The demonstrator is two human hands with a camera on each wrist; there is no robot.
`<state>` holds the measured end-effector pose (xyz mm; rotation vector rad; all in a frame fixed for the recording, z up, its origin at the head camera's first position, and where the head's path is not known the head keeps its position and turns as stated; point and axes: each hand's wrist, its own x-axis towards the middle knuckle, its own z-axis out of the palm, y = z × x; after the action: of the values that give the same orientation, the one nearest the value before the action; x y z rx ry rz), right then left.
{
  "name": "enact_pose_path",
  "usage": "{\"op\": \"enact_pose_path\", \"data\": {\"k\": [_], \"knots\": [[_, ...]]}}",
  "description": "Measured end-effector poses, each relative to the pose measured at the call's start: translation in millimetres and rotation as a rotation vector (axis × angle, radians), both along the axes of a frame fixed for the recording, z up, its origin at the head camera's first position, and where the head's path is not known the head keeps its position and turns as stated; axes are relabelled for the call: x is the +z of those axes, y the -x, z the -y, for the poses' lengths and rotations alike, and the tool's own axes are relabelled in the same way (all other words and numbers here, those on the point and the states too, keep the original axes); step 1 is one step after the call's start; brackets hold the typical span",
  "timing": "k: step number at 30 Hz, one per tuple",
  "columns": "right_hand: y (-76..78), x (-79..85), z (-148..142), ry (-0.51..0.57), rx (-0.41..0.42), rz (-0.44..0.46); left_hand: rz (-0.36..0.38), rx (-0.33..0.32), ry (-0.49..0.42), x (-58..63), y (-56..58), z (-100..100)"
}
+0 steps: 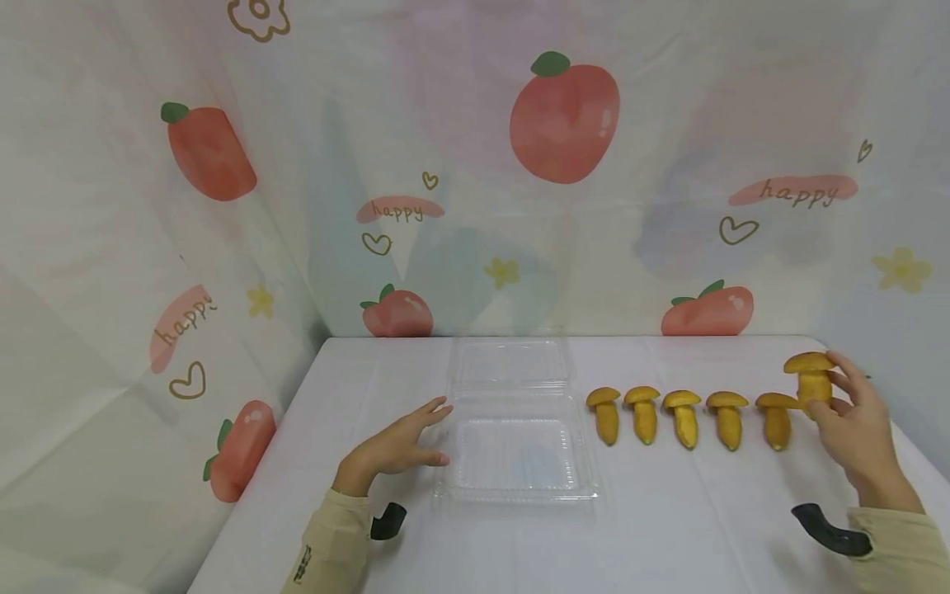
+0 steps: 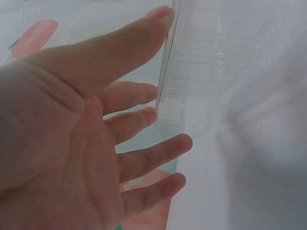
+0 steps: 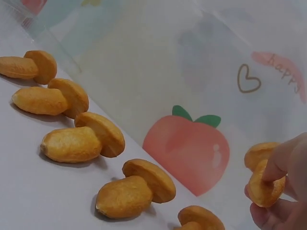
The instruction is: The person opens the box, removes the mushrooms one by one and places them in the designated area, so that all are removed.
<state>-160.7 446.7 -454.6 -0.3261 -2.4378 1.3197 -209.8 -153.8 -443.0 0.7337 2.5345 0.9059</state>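
At the right end of the table, my right hand [image 1: 853,421] pinches a yellow-brown mushroom [image 1: 811,378] by its stem, cap up. The right wrist view shows the same mushroom [image 3: 263,184] between thumb and fingers. Left of it lie several similar mushrooms [image 1: 684,417] in a row, caps toward the back. A clear plastic clamshell box [image 1: 512,495] lies with its lid [image 1: 512,363] folded back, nothing visible inside. My left hand [image 1: 397,445] is at the box's left side, fingers spread. In the left wrist view its thumb and fingertips [image 2: 151,115] come right up to the box's edge.
A white cloth [image 1: 653,528] covers the table. Behind it and at the left hangs a pale curtain [image 1: 475,148] printed with red fruit and the word "happy". Black curved pieces [image 1: 831,532] stick out at both sleeves.
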Motion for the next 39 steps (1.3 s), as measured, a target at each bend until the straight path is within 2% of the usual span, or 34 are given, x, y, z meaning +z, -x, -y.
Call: {"op": "enact_pose_path", "data": {"k": [9,20,25,32,39], "knots": [[-1.3,-14.5,-11.0,0.052,-0.072,0.004,0.004,-0.009,0.003,-1.5,0.7,1.0],[-1.8,-27.9,-25.5,0.087,-0.189,0.174,0.005,0.014,0.017,-1.5,-0.2,-0.8],[-2.0,-32.5,-34.1,0.097,-0.189,0.209,0.005,0.004,0.008,0.3,-0.5,-0.4],[-3.0,-41.3,-37.7,0.028,-0.212,0.26,-0.003,-0.004,0.003,-1.3,0.9,0.2],[-2.9,-50.1,-39.4,-0.027,-0.186,0.252,0.013,0.008,0.0,-0.7,-1.1,1.2]]}}
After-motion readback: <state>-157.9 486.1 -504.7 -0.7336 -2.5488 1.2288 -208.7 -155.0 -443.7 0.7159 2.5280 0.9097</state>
